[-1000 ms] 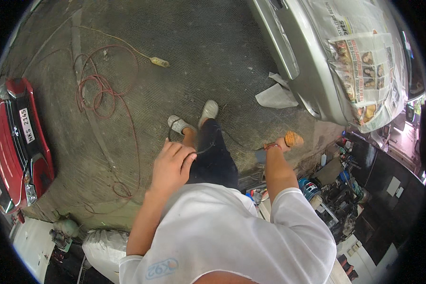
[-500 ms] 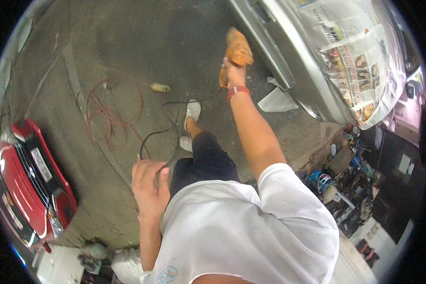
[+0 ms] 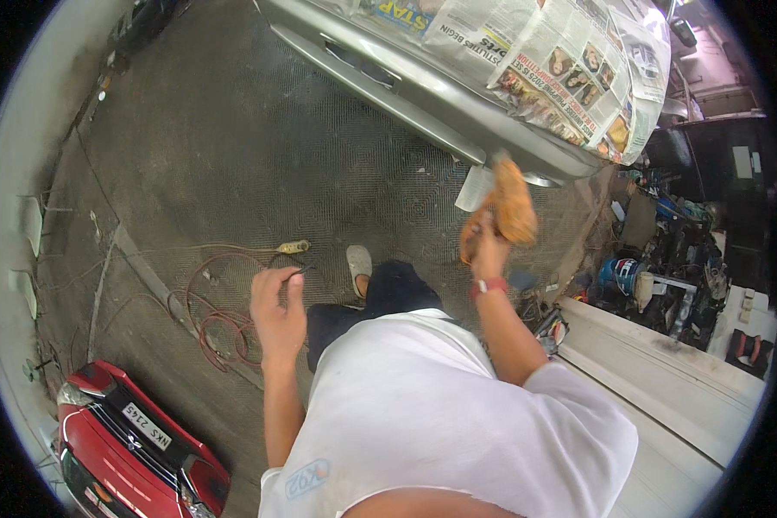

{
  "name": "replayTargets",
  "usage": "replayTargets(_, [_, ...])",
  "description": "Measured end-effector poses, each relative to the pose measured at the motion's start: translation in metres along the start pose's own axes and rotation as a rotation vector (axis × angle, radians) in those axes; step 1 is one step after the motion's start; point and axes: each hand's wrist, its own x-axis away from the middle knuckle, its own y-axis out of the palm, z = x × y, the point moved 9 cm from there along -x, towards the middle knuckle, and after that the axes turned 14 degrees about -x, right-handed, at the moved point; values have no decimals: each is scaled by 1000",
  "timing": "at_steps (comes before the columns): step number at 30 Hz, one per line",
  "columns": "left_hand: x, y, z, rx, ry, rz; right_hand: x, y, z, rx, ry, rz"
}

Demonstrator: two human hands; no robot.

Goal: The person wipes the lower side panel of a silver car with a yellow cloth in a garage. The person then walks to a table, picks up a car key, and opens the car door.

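My right hand [image 3: 489,246], with a red band at the wrist, grips an orange pistol-shaped tool that looks like a heat gun [image 3: 516,207]; motion blurs it. The tool's greyish tip points toward the lower corner of a silver car bumper [image 3: 432,112]; I cannot tell whether they touch. Newspaper sheets [image 3: 527,60] cover the bodywork above that bumper. To the left, my left hand [image 3: 276,311] is closed around a black cord [image 3: 301,271], held between thumb and fingers. Most of the cord is hidden behind this hand.
A red hose [image 3: 220,332] lies coiled on the floor near a yellowish extension socket [image 3: 293,247] with its cable. At lower left stands a red car [image 3: 138,440]. White panels [image 3: 665,354] and cluttered tools, including a blue can [image 3: 617,274], are on the right.
My right hand has swung the tool right and nearer to me, toward the bumper's corner. My body and view have turned, and the left hand still holds the cord.
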Motion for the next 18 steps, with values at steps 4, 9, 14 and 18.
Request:
replayTargets(4, [-29, 14, 26, 74, 131, -40, -24, -110, -27, -151, -57, 270])
replayTargets(9, [-77, -17, 42, 27, 265, 75, -43, -173, -52, -254, -171, 556])
replayTargets(14, [-135, -97, 21, -85, 278, 349, -47, -101, -26, -317, -104, 343])
replayTargets(18, [-180, -163, -29, -103, 206, 498, -14, 40, -12, -342, 4, 199])
